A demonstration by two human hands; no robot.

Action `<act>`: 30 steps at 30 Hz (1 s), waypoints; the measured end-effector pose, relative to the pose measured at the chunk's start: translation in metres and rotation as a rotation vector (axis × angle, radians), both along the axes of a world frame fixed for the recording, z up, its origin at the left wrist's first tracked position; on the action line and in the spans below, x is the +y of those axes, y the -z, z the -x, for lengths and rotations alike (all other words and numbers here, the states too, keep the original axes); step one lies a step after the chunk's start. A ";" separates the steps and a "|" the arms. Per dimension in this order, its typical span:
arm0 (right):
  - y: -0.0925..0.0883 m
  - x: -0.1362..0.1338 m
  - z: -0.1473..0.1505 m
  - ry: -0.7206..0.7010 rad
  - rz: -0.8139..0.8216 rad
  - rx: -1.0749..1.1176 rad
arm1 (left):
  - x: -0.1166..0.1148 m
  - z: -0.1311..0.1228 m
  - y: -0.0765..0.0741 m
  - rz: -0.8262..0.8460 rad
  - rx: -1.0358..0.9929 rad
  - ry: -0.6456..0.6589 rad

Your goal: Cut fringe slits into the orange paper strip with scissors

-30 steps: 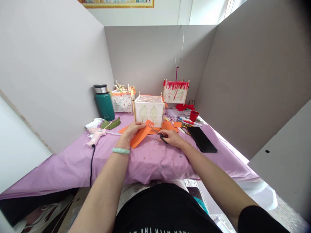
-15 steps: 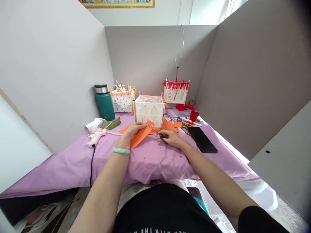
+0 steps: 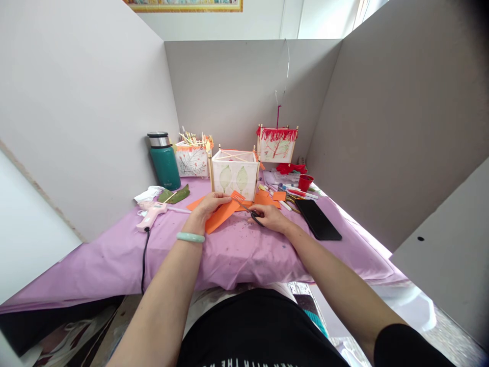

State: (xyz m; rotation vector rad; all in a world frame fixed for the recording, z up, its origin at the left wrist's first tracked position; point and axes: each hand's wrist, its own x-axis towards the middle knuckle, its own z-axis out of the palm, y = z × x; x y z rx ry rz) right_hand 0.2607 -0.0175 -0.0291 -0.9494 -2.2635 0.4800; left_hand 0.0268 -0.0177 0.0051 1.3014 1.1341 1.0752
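Observation:
My left hand (image 3: 210, 205) pinches a strip of orange paper (image 3: 220, 216) that slants across the purple cloth. Narrow slits show at the paper's upper right end. My right hand (image 3: 269, 217) is closed around the handles of a pair of scissors (image 3: 255, 216), whose blades reach the slit end of the paper. Right behind the paper stands a white lantern (image 3: 236, 176) on a wooden stick frame, with two green leaf shapes on its front. More orange paper (image 3: 266, 199) lies beside the lantern's base.
At left are a pink glue gun (image 3: 152, 214), a green leaf (image 3: 178, 193) and a teal bottle (image 3: 164, 162). A black phone (image 3: 318, 219), several pens and a red cup (image 3: 305, 182) lie to the right. A red-fringed lantern (image 3: 277, 145) hangs behind; another lantern (image 3: 193, 162) holds sticks.
The slit end of the orange paper has shifted slightly down and right at the scissor blades. Both hands stay in nearly the same place.

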 end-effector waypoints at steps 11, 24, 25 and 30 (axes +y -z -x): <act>0.001 0.000 0.000 0.012 -0.014 -0.002 | 0.001 0.001 0.001 -0.001 -0.029 0.035; -0.002 -0.003 -0.001 -0.008 0.081 0.026 | 0.008 0.005 0.003 -0.022 -0.134 -0.038; -0.002 -0.003 -0.001 -0.003 0.077 0.025 | 0.007 0.005 0.002 -0.021 -0.138 -0.039; -0.004 -0.005 -0.001 0.022 0.068 0.021 | 0.005 0.003 -0.001 -0.012 -0.149 -0.051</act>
